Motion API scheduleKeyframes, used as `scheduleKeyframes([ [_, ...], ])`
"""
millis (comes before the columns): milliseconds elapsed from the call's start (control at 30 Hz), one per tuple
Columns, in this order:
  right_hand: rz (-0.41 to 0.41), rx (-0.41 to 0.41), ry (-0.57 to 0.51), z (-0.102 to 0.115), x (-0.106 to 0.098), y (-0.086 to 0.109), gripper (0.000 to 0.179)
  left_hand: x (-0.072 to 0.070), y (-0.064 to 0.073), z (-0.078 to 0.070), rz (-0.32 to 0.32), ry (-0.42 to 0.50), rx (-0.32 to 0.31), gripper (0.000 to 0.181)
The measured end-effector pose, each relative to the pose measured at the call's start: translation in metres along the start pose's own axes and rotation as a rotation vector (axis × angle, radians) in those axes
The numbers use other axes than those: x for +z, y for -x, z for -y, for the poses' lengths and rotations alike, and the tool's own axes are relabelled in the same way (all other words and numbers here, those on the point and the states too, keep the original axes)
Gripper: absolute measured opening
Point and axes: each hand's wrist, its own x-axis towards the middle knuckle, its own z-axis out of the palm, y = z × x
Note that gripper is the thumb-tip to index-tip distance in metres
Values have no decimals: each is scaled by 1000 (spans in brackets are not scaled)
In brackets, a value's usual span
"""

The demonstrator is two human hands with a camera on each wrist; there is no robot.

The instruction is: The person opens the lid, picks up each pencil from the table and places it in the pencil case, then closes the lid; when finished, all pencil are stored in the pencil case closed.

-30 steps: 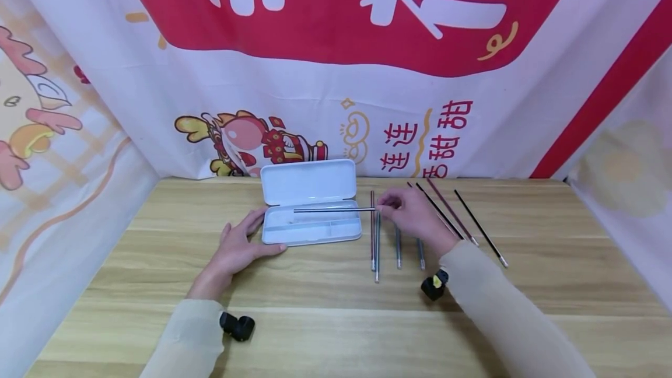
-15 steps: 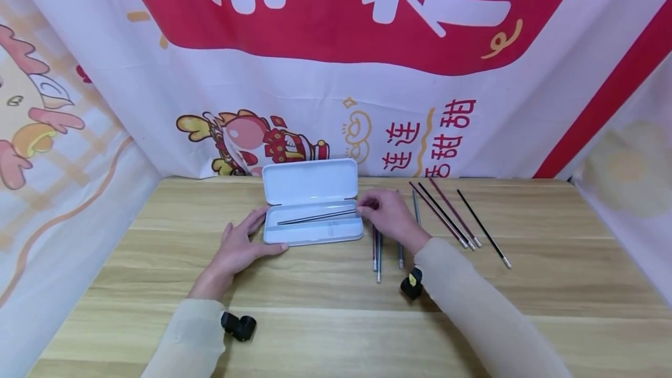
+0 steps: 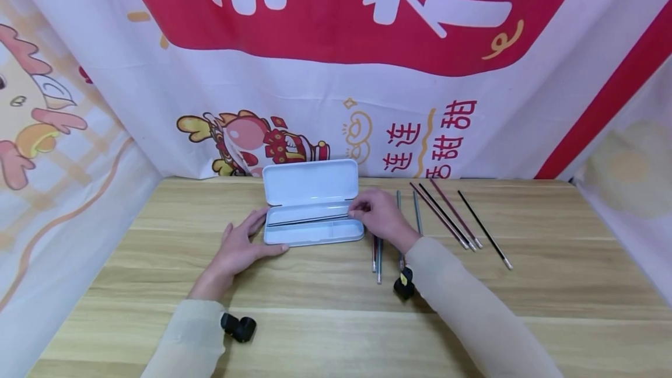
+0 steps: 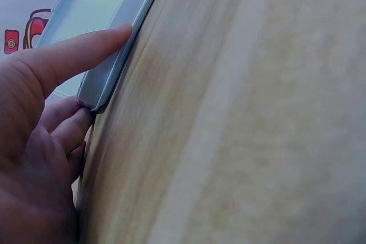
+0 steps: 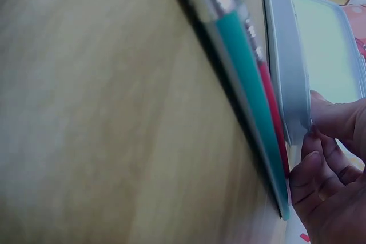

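Observation:
A light blue pencil case stands on the table with its lid raised at the back. My left hand holds its left end, thumb along the front edge and fingers at the side; the left wrist view shows the thumb on the case's front wall. A dark pencil lies lengthwise over the long rear compartment, its left end down at the case's left side. My right hand pinches its right end, which the fingers hide. In the right wrist view, this hand is at the case's right end.
A teal pencil and a red pencil lie right of the case, partly under my right hand. More teal pencils are beside the forearm. Several dark red and black pencils lie further right. A printed cloth hangs behind the table.
My right hand has moved left with the pencil, bringing it from above the case's right side down into the rear compartment. The left hand has stayed at the case.

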Motion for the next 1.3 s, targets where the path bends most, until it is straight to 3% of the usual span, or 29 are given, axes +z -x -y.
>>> scheduleKeyframes([
  [800,81,17,136,8,-2,-5,10,0,0,-1,0,8,4,110],
  [1300,89,3,138,9,-5,-1,11,0,1,1,0,8,-3,110],
])
